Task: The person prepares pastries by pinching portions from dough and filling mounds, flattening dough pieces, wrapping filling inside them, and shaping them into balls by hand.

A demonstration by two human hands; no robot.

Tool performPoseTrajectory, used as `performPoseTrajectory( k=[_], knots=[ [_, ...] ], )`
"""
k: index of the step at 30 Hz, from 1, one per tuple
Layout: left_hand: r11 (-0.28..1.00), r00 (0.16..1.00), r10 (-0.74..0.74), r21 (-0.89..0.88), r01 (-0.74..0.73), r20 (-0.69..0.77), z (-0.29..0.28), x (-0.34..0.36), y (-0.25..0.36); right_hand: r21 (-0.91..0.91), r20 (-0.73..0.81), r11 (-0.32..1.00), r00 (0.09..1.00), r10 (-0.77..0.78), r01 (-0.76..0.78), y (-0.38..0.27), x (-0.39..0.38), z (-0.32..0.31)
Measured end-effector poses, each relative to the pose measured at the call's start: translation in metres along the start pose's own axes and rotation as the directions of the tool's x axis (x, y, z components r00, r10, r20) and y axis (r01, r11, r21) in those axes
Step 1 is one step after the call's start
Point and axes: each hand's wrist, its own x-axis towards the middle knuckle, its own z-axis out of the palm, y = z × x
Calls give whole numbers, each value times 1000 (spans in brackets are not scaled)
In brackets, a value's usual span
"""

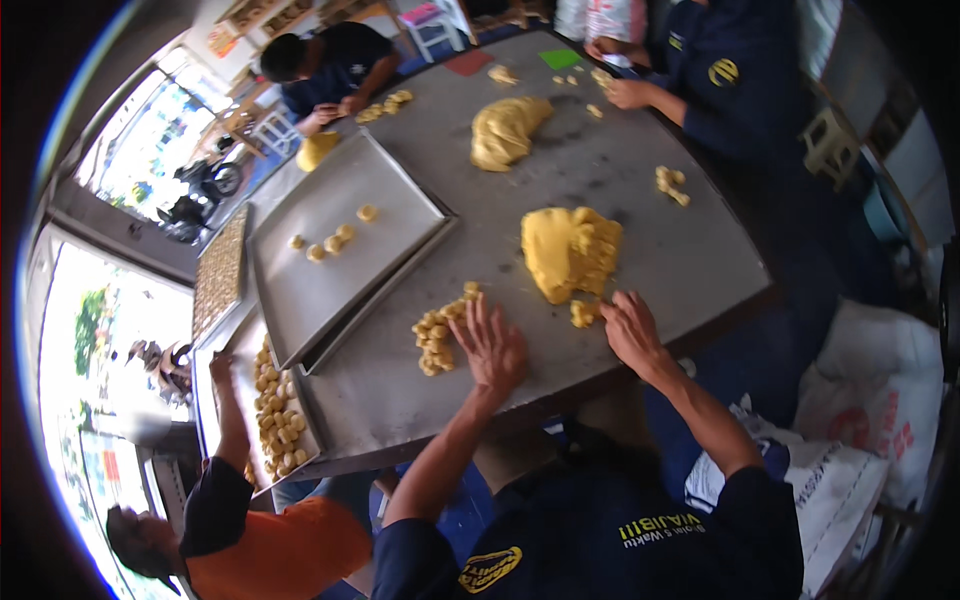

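Observation:
My left hand (492, 348) lies on the metal tabletop with its fingers stretched out and spread. Its fingertips touch the edge of a pile of small yellow dough pieces (434, 338). My right hand (631, 328) is closed, fingers curled, at a small torn lump of dough (585, 314); how firmly it grips the lump is hard to see. Just beyond that lump sits a large mound of yellow dough (568, 252), rough on its right side. Farther back rests a paler, smoother mound of dough (507, 132).
Left of me, a tilted metal tray (345, 170) with a few dough balls overlaps another tray. A person in orange (275, 550) reaches to a tray of dough balls (280, 415). Two co-workers handle dough at the far side. White sacks (835, 480) stand at my right.

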Motion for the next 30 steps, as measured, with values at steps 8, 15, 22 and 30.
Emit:
performPoseTrajectory(
  k=[8,15,22,30],
  knots=[
    [979,984,172,-120,-166,43,-5,17,-22,-114,-218,985,971,102,-130,7,-29,7],
    [962,970,243,122,-243,21,-5,-3,8,248,-281,964,946,165,-94,8,-28,15],
    [993,994,-100,69,96,52,-31,-41,15,44,1,994,995,101,-101,14,-5,-6],
    [927,940,-268,-209,311,211,-53,-63,18,-341,-82,940,996,-19,-10,-18,-50,-3]
  ],
)
